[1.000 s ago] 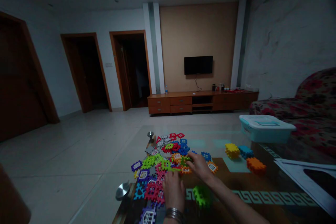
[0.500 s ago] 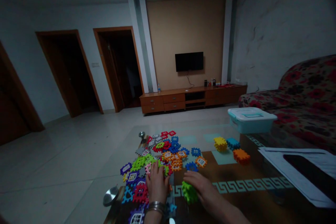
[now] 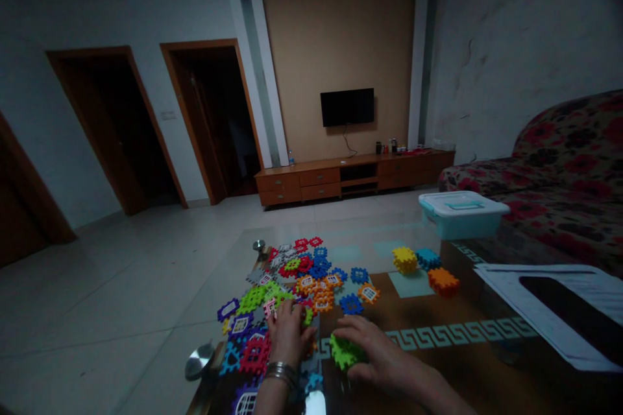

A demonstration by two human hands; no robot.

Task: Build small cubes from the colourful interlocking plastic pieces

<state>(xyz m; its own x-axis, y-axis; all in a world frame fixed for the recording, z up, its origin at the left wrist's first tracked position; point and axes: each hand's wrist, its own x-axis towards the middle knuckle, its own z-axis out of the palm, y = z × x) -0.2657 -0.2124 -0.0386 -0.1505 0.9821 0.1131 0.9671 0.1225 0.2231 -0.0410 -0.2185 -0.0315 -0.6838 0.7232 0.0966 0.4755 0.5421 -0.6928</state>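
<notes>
A heap of colourful toothed plastic tiles [image 3: 292, 285] lies on the left part of a glass coffee table [image 3: 438, 343]. My left hand [image 3: 288, 336], a bracelet on its wrist, rests on the near edge of the heap with its fingers curled over tiles. My right hand [image 3: 377, 353] is cupped around a green block built of tiles [image 3: 344, 351], which sits on the glass near the table's front. Three built cubes stand further right: yellow [image 3: 405, 259], blue [image 3: 428, 257] and orange [image 3: 442, 281].
A teal box with a white lid [image 3: 461, 213] stands at the table's far right. Papers [image 3: 559, 305] lie at the right edge. A floral sofa [image 3: 549, 188] runs along the right. Beyond are tiled floor, a wooden TV cabinet [image 3: 350, 176] and dark doorways.
My right hand drew back from the heap to the green block near the front and closed round it. My left hand stayed on the heap. The camera tilted and shifted slightly.
</notes>
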